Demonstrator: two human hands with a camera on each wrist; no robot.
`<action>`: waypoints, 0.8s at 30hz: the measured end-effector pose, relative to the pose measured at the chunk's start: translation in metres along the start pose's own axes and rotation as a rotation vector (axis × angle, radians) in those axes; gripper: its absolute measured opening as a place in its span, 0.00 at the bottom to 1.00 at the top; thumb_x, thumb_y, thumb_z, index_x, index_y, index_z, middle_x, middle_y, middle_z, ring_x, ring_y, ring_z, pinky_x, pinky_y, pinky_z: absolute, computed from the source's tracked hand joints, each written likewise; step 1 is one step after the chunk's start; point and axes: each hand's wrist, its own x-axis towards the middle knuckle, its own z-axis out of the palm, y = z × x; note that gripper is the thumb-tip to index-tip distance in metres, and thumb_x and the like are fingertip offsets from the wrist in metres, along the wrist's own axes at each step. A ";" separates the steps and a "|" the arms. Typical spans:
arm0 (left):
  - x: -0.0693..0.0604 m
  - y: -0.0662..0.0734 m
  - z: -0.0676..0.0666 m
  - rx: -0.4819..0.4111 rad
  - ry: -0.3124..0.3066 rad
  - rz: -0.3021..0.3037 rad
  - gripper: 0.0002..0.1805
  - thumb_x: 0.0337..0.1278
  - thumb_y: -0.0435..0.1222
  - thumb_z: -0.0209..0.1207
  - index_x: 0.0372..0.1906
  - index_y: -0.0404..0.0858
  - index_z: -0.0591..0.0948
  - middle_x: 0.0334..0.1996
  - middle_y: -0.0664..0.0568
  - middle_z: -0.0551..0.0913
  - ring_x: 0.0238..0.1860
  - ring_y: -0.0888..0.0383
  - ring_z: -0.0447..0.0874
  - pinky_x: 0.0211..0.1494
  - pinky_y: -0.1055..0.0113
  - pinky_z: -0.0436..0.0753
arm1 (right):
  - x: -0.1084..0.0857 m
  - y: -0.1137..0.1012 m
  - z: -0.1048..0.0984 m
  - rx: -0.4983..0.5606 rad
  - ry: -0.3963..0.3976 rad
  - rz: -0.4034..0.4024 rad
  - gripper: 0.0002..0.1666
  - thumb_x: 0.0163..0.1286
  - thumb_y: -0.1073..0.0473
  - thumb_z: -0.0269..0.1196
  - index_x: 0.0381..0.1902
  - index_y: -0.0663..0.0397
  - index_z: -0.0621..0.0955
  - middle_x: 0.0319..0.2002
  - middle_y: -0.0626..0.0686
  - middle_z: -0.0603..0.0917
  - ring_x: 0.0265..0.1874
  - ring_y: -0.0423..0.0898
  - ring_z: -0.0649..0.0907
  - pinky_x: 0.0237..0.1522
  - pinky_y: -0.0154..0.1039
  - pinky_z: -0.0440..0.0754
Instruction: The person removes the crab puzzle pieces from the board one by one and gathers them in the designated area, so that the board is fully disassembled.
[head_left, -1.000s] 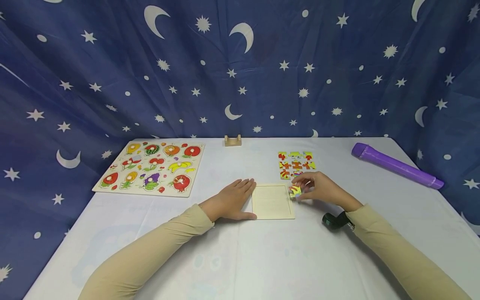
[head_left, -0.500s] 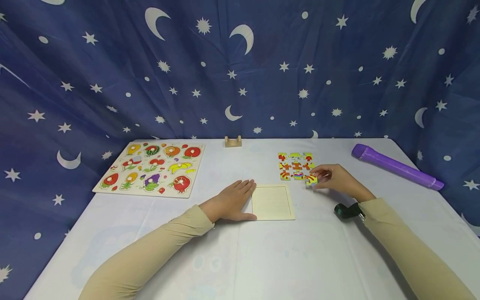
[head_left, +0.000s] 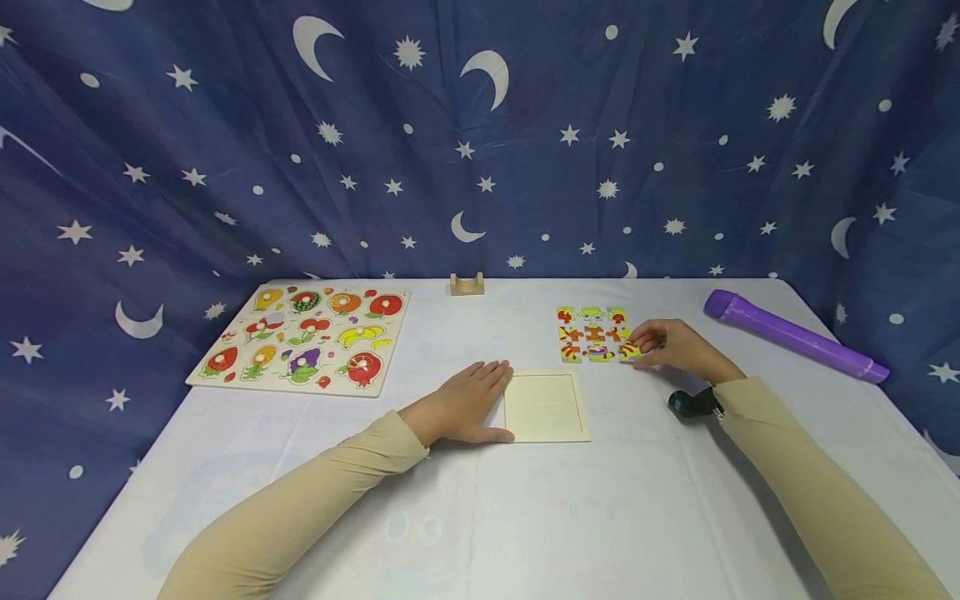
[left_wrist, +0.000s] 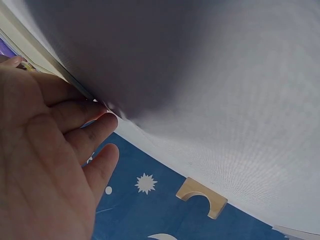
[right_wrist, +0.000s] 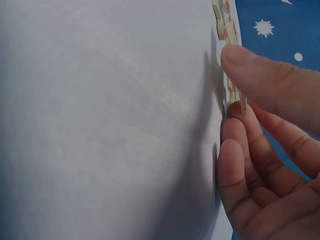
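My left hand (head_left: 465, 404) lies flat along the left edge of a square wooden puzzle tray (head_left: 546, 407), its thumb at the near corner. In the left wrist view the fingers (left_wrist: 92, 135) are extended beside the tray's edge. My right hand (head_left: 678, 348) pinches a yellow and red jigsaw piece (head_left: 628, 353) between thumb and fingers. That piece is at the near right corner of a group of colourful jigsaw pieces (head_left: 595, 333) laid out in rows. The right wrist view shows the held piece edge-on, partly hidden by the thumb (right_wrist: 240, 55).
A fruit peg puzzle board (head_left: 300, 342) lies at the left. A small notched wooden block (head_left: 467, 286) stands at the back edge. A purple toy microphone (head_left: 795, 335) lies at the far right. White cloth (head_left: 525, 517) covers the table, and a starry blue curtain (head_left: 480, 133) hangs behind.
My right hand has carried the jigsaw piece from the tray's far right corner rightwards and slightly away, to the corner of the laid-out pieces. The left hand has stayed in place.
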 end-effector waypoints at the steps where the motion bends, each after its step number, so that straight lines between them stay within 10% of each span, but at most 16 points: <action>1: 0.000 0.000 0.000 0.000 0.000 0.001 0.53 0.56 0.68 0.44 0.73 0.33 0.51 0.74 0.43 0.53 0.75 0.51 0.51 0.76 0.59 0.54 | 0.001 0.000 0.000 0.006 -0.003 -0.002 0.25 0.52 0.61 0.72 0.46 0.65 0.78 0.39 0.57 0.82 0.34 0.38 0.78 0.37 0.26 0.77; 24: 0.001 0.000 0.001 0.012 0.004 0.005 0.53 0.56 0.68 0.44 0.73 0.32 0.51 0.74 0.43 0.53 0.75 0.51 0.51 0.76 0.60 0.54 | 0.000 -0.002 0.000 -0.033 -0.017 0.048 0.23 0.54 0.60 0.70 0.46 0.68 0.81 0.38 0.59 0.83 0.32 0.41 0.76 0.34 0.28 0.75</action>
